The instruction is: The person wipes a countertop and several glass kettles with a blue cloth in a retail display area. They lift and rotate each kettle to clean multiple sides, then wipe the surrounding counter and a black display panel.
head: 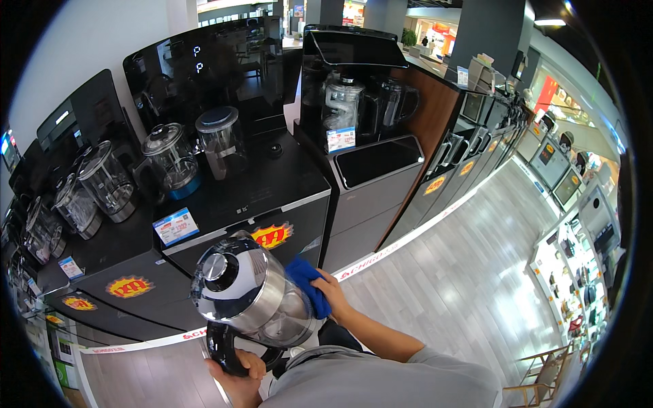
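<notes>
A glass kettle (pixel 275 301) with a steel band and a black-and-silver lid (pixel 219 268) is held tilted in front of my body. My left hand (pixel 242 375) is closed round its black handle (pixel 222 347). On the kettle's other side, my right hand (pixel 329 293) grips a blue cloth (pixel 308 285), which lies against the glass near the base. Part of the cloth is hidden by the kettle and my fingers. Just beyond the kettle stands a black cabinet unit (pixel 265 178) carrying a glass kettle with a blue base (pixel 176 158) and a lidded glass jar (pixel 219 143).
Price cards (pixel 176 227) stand at the cabinet edges. More glass kettles (pixel 107 181) line the units at left. A grey drinks unit (pixel 377 168) with two jugs adjoins at right. A white strip (pixel 387 250) edges the floor; a wooden chair (pixel 546 375) stands at lower right.
</notes>
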The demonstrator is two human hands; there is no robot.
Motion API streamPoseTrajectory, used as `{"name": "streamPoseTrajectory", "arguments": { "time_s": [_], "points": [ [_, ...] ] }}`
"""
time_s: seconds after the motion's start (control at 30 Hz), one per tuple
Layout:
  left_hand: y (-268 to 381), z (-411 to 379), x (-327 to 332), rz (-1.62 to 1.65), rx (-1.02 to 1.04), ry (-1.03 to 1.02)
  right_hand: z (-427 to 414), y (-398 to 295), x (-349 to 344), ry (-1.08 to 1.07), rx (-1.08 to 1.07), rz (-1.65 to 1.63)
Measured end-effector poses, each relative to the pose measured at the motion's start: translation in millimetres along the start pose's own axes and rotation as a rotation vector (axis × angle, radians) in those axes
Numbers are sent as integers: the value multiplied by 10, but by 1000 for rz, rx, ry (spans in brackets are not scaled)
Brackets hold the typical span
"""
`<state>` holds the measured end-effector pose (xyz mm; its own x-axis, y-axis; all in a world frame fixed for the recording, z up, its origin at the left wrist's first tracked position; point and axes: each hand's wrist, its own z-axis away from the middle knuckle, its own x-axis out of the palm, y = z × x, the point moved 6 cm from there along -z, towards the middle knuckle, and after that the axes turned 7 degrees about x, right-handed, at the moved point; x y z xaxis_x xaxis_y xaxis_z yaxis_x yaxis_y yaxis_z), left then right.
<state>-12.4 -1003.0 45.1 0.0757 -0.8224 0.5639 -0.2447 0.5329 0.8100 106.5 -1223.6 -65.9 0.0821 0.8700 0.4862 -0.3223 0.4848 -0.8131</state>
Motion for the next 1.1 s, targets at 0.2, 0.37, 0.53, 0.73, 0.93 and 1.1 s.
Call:
{"name": "streamPoseTrajectory", "arguments": {
  "time_s": [0.2, 0.37, 0.53, 0.73, 0.93, 1.1],
  "points": [
    [89, -59, -58, 190, 83, 226, -17, 198, -219, 95, 235, 55],
    [-63, -40, -3, 99, 69, 205, 177, -231, 130, 222, 84, -37],
    [-203, -39, 129, -37, -35, 133, 491, -544, 567, 222, -618, 419],
    [-325, -46, 134, 22, -126, 228, 1104, -613, 1200, -30, -1228, 829],
    [-368, -75, 124, 71, -189, 206, 1096, -719, 1357, -105, -1547, 995],
    [-328, -120, 67, 35, -209, 229, 861, -941, 1147, -115, -1413, 898]
  ]
}}
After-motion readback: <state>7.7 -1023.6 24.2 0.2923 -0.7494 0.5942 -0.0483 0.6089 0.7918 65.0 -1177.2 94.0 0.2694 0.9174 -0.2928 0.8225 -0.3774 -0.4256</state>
